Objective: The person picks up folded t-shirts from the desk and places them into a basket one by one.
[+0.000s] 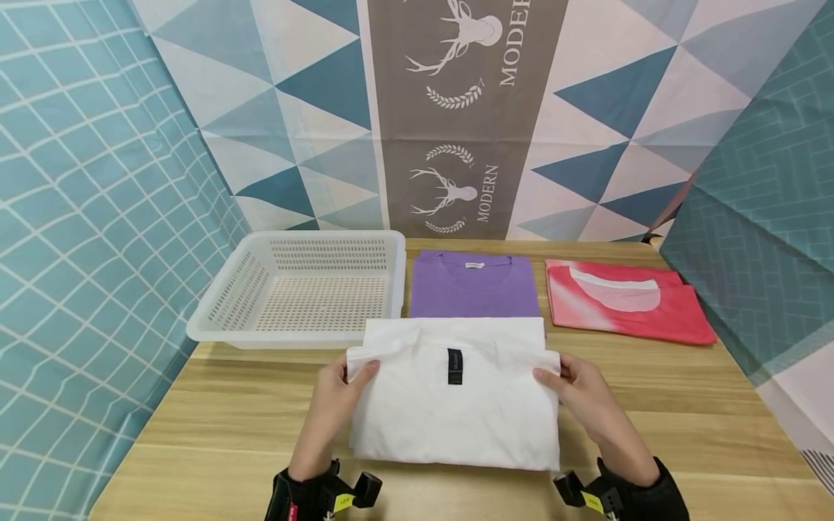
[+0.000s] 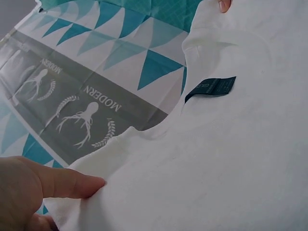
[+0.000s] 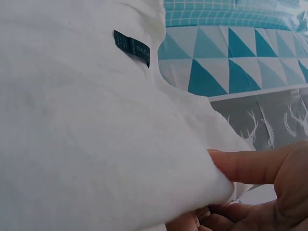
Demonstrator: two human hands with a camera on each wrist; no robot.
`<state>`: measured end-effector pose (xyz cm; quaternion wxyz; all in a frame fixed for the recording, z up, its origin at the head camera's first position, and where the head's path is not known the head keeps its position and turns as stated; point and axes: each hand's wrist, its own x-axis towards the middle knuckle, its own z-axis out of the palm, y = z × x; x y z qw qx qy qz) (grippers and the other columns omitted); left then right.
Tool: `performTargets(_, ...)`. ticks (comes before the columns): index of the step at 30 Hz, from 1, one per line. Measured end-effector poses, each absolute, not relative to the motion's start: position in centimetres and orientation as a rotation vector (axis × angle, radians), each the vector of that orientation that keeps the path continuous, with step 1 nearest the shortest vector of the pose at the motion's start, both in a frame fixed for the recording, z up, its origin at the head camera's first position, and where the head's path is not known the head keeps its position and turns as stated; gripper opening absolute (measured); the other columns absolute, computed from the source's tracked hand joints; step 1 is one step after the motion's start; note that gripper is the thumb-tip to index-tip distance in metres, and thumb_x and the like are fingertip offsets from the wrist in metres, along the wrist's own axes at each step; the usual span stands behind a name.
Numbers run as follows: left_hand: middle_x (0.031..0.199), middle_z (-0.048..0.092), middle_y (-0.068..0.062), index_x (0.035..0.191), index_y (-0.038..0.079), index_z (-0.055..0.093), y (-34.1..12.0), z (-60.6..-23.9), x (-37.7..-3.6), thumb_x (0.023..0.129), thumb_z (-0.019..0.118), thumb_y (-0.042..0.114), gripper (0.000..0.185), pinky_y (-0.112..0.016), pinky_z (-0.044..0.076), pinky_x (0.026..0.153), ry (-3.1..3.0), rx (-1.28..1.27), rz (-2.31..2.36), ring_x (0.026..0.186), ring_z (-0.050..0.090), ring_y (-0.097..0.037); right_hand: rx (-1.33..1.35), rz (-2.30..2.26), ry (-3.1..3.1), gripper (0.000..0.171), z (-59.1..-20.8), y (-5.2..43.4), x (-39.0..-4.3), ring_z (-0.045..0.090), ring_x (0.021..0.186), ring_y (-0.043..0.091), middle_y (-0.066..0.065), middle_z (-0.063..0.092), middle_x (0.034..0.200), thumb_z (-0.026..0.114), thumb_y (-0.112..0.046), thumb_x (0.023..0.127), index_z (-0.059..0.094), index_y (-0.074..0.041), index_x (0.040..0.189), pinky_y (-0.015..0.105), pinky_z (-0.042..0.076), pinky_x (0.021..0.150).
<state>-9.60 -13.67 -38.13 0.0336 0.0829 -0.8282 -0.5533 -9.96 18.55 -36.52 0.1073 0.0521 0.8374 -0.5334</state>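
The left hand (image 1: 339,394) pinches the left upper corner of the white T-shirt (image 1: 456,405), thumb on top and the other fingers under the cloth. The right hand (image 1: 580,394) pinches the right upper corner in the same way; in the right wrist view the thumb (image 3: 250,166) presses on the fabric and the fingers curl below it. So both grips are closed on the shirt, w/ its top edge lifted a little. The shirt is folded and lies on the wooden tabletop (image 1: 684,434), approx. in the front centre, its dark neck label (image 1: 455,365) facing up. Just behind it lies a folded purple shirt (image 1: 473,286), touching or partly under the white one. To the right of that is a folded pink shirt (image 1: 625,304). At the back left stands a white plastic basket (image 1: 221,311) w/ perforated walls.
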Motion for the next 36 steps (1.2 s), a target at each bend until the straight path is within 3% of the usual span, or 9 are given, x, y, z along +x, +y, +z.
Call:
performTargets(7, 0.092, 0.069, -0.022, 0.113, -0.007, 0.063, -14.4, -37.6, -9.8, 0.091, 0.063, 0.013, 0.029, -0.02, 0.048, 0.058, -2.542, 0.307, -1.674, 0.068, 0.057, -0.009, 0.104, -1.595, 2.45, 0.044, -35.9, 17.8, -10.4, 0.057, 0.076, 0.002, 0.011, 0.064, 0.098, 0.055, -0.014, 0.097, 0.046, 0.012, 0.132, 0.021, 0.052, 0.066)
performTargets(14, 0.078, 0.061, -0.011, 0.114, -0.006, 0.063, -15.5, -37.2, -9.9, 0.093, 0.062, 0.016, 0.03, -0.021, 0.042, 0.053, -2.536, 0.341, -1.691, 0.062, 0.048, -0.008, 0.053, -1.615, 2.459, 0.042, -35.5, 16.9, -10.9, 0.053, 0.072, 0.001, 0.004, 0.062, 0.09, 0.057, -0.014, 0.096, 0.048, 0.011, 0.129, 0.02, 0.047, 0.062)
performTargets(18, 0.074, 0.057, -0.006, 0.112, -0.007, 0.063, -15.9, -36.9, -10.2, 0.093, 0.062, 0.017, 0.03, -0.021, 0.041, 0.052, -2.535, 0.336, -1.667, 0.059, 0.046, -0.007, 0.021, -1.636, 2.443, 0.041, -35.3, 16.5, -11.2, 0.055, 0.072, 0.0, 0.007, 0.064, 0.092, 0.056, -0.012, 0.096, 0.048, 0.012, 0.129, 0.021, 0.05, 0.063)
performTargets(30, 0.089, 0.067, -0.019, 0.111, -0.007, 0.062, -16.8, -36.2, -10.9, 0.094, 0.06, 0.013, 0.027, -0.02, 0.048, 0.055, -2.512, 0.332, -1.663, 0.063, 0.053, -0.005, 0.008, -1.67, 2.42, 0.041, -34.9, 15.3, -11.9, 0.058, 0.078, 0.002, 0.02, 0.064, 0.106, 0.054, -0.01, 0.097, 0.046, 0.013, 0.13, 0.02, 0.053, 0.068)
performTargets(36, 0.088, 0.067, -0.02, 0.109, -0.008, 0.063, -17.4, -35.9, -11.1, 0.094, 0.06, 0.013, 0.026, -0.02, 0.047, 0.054, -2.514, 0.323, -1.632, 0.061, 0.053, -0.005, 0.013, -1.661, 2.462, 0.032, -34.5, 14.5, -12.3, 0.052, 0.072, 0.004, 0.009, 0.061, 0.09, 0.056, -0.01, 0.096, 0.052, 0.011, 0.12, 0.019, 0.047, 0.063)
